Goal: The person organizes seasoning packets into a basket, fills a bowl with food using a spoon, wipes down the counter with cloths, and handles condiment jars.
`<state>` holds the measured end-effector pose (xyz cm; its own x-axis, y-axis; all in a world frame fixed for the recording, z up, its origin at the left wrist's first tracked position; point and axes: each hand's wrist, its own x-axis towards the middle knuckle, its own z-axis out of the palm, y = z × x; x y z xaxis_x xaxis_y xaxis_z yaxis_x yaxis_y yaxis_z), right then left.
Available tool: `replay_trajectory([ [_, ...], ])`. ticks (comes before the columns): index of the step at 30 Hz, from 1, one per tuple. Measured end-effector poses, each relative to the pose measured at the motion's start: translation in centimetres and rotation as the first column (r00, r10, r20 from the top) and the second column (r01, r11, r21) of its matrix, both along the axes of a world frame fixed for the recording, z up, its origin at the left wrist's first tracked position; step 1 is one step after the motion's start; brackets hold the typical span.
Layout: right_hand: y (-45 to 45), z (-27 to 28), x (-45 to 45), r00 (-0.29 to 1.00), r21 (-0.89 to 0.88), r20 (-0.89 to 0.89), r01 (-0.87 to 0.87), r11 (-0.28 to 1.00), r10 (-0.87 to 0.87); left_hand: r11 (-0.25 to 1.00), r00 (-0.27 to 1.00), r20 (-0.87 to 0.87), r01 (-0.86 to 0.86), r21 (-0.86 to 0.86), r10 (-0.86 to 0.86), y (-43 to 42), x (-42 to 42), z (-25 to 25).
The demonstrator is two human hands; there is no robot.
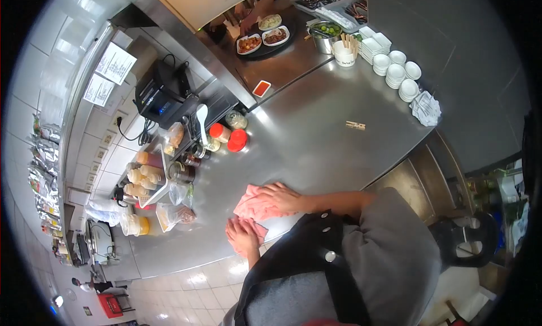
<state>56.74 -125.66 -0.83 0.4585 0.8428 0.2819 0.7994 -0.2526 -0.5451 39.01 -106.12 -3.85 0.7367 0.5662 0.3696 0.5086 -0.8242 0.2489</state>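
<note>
A bunched pink cloth [252, 206] lies on the steel counter [316, 151] near its front edge, at the middle of the view. My right hand [280, 198] presses down on its upper part, the fingers laid over the folds and gripping them against the metal. Lower and to the left, my left hand [243, 236] holds the cloth's other end, thumb side against the fabric. The undersides of both hands are hidden.
Jars with red lids [237, 140], squeeze bottles [148, 176] and bags line the left. A wooden clothespin [355, 125] lies to the right. Stacked white dishes [396, 72] stand farther back. Beyond, a person's arm [264, 9] reaches towards a food tray [265, 51].
</note>
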Motion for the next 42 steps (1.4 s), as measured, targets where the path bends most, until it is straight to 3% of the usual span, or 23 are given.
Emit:
replay_trajectory([
  [2,-0.3,-0.2,0.1,0.977,0.156,0.180,-0.139,0.978,0.110,0.999,0.999,-0.018,-0.037,-0.004,0.037,-0.1,-0.2,-0.1],
  [4,-0.9,0.8,0.6,0.964,0.137,0.182,-0.218,0.966,0.192,0.997,0.998,-0.048,-0.039,0.072,0.043,0.0,-0.1,-0.2],
  [7,-0.2,-1.1,1.7,0.944,0.141,0.217,-0.281,0.949,0.247,0.996,0.996,-0.022,-0.089,0.023,0.090,0.0,0.3,-0.2],
  [12,-1.0,0.9,3.1,0.963,0.192,0.151,-0.249,0.949,0.223,0.990,0.990,0.021,-0.141,-0.025,0.141,-0.7,-0.1,0.5],
  [13,-1.7,1.0,5.1,0.972,0.290,0.159,-0.212,0.933,0.171,0.989,0.989,0.038,-0.143,-0.030,0.144,-0.4,-0.2,0.0],
  [14,-2.7,0.7,6.8,0.972,0.437,-0.204,-0.018,0.899,0.119,0.988,0.987,0.058,-0.147,-0.039,0.149,-0.1,0.1,-0.2],
  [15,-3.8,0.4,8.6,0.833,0.497,-0.542,0.209,0.842,0.113,0.989,0.987,0.061,-0.144,-0.042,0.146,-0.1,0.4,-0.2],
  [17,-7.8,5.6,12.4,0.626,0.640,-0.720,0.435,0.633,0.298,0.988,0.990,0.042,-0.133,-0.076,0.137,-0.3,0.0,0.3],
  [18,-8.9,2.3,15.2,0.878,0.503,-0.452,0.398,0.767,-0.159,0.987,0.989,0.036,-0.143,-0.076,0.146,-0.2,-0.2,0.3],
  [19,-9.8,-1.5,17.7,0.875,0.330,0.038,0.445,0.832,-0.483,0.989,0.990,0.038,-0.132,-0.059,0.135,-0.1,-0.2,0.2],
  [21,-11.1,-2.7,20.0,0.726,0.150,0.132,0.658,0.738,-0.675,0.990,0.989,0.052,-0.134,-0.034,0.135,0.0,0.0,-0.2],
  [24,-9.5,-4.6,18.1,0.679,0.099,0.260,0.689,0.718,-0.687,0.988,0.987,0.058,-0.147,-0.038,0.149,0.0,-0.1,-0.4],
  [25,-8.6,-4.6,15.8,0.728,0.044,0.211,0.660,0.750,-0.653,0.988,0.986,0.062,-0.151,-0.036,0.153,0.1,-0.1,-0.3],
  [29,-6.4,-2.8,4.9,0.986,-0.069,0.134,0.113,0.991,-0.103,0.986,0.987,0.055,-0.144,-0.083,0.148,-0.2,0.0,-0.1],
  [31,-5.7,-2.3,2.2,0.975,0.163,0.198,-0.136,0.977,0.102,0.986,0.987,0.035,-0.154,-0.066,0.156,-0.2,0.1,0.0],
  [34,-4.3,-3.8,6.4,0.937,0.077,0.333,-0.139,0.987,0.106,0.986,0.988,0.041,-0.143,-0.083,0.147,-0.2,0.1,0.1],
  [35,-4.3,-2.8,9.0,0.976,0.200,0.217,-0.010,0.980,-0.034,0.988,0.990,0.049,-0.131,-0.083,0.135,-0.2,0.1,0.2],
  [37,-5.6,-1.4,16.0,0.964,0.253,0.088,0.221,0.942,-0.250,0.989,0.991,0.051,-0.122,-0.085,0.127,-0.4,-0.2,0.1],
  [38,-5.9,-3.4,20.4,0.842,0.357,0.210,0.406,0.841,-0.496,0.989,0.991,0.046,-0.117,-0.093,0.122,-0.4,-0.3,0.2],
  [39,-9.4,3.5,21.9,0.900,0.651,-0.413,0.398,0.646,-0.138,0.989,0.992,0.044,-0.114,-0.098,0.119,-0.2,-0.4,0.3],
  [40,-10.9,5.7,24.2,0.739,0.696,-0.666,0.566,0.441,0.103,0.989,0.991,0.043,-0.119,-0.091,0.124,-0.2,-0.5,0.3],
  [41,-13.9,5.5,25.9,0.785,0.648,-0.485,0.619,0.443,-0.386,0.988,0.991,0.065,-0.106,-0.108,0.113,-0.3,-0.7,0.3],
  [42,-15.5,2.6,29.3,0.520,0.386,-0.657,0.854,0.349,-0.546,0.988,0.991,0.088,-0.091,-0.127,0.102,-0.3,-0.8,0.3],
])
